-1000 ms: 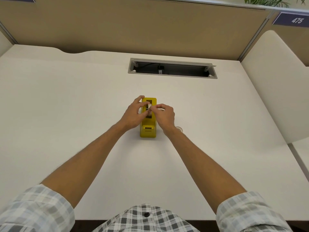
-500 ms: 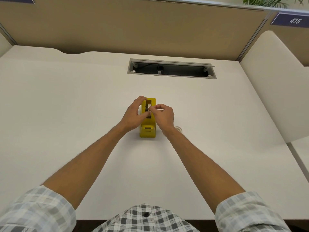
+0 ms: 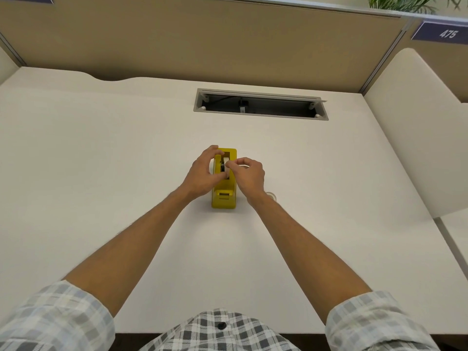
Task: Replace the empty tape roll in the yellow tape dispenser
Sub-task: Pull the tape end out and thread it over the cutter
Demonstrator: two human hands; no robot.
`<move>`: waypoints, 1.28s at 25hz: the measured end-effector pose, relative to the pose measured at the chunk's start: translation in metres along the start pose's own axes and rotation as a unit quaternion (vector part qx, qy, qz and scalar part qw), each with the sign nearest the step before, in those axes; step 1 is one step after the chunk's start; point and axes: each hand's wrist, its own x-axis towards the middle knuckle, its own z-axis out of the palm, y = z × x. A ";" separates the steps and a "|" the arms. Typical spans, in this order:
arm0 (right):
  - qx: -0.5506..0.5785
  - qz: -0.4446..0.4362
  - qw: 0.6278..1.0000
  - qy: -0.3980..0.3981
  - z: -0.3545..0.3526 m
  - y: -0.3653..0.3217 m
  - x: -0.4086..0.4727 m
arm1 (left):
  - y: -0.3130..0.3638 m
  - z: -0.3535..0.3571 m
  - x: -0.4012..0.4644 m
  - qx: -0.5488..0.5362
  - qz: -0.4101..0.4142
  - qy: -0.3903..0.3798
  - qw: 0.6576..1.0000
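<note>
**Both hands at the yellow tape dispenser**

The yellow tape dispenser (image 3: 224, 184) stands upright near the middle of the pale surface (image 3: 101, 153), its long axis running near to far, with the cutter end toward the person and the roll well at the far end. Inside the open well a dark hub with a pale ring around it (image 3: 222, 165) shows between the fingers; whether this is an empty core or a full roll is too small to tell.

The left hand (image 3: 203, 174) cups the left side of the dispenser. Its fingers curl over the far-left top edge and the thumb reaches across toward the well, so the hand is partly closed around the body of the dispenser.

The right hand (image 3: 247, 173) sits just right of the well, fingers curled in, thumb and forefinger pinched together at the edge of the ring. What exactly lies between those 2 fingertips cannot be made out.

A clear tape roll (image 3: 271, 195) lies flat on the surface just right of the dispenser, mostly hidden behind the right wrist.

Farther away, a long cable slot (image 3: 260, 104) with a grey frame is let into the surface. A tan partition (image 3: 202, 41) rises behind it, and a sign reading 475 (image 3: 448, 33) hangs at the far right.
</note>
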 end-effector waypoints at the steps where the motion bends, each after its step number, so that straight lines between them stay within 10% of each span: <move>1: 0.000 -0.004 1.000 -0.002 0.000 0.001 0.000 | 0.000 0.000 0.001 0.003 -0.002 -0.005 1.000; 22: -0.050 -0.108 0.993 0.023 -0.002 0.004 -0.002 | 0.000 -0.001 0.003 0.021 -0.005 -0.006 1.000; 32: -0.431 -0.487 0.758 0.039 -0.014 -0.001 0.010 | 0.001 -0.004 0.001 0.009 0.006 -0.012 1.000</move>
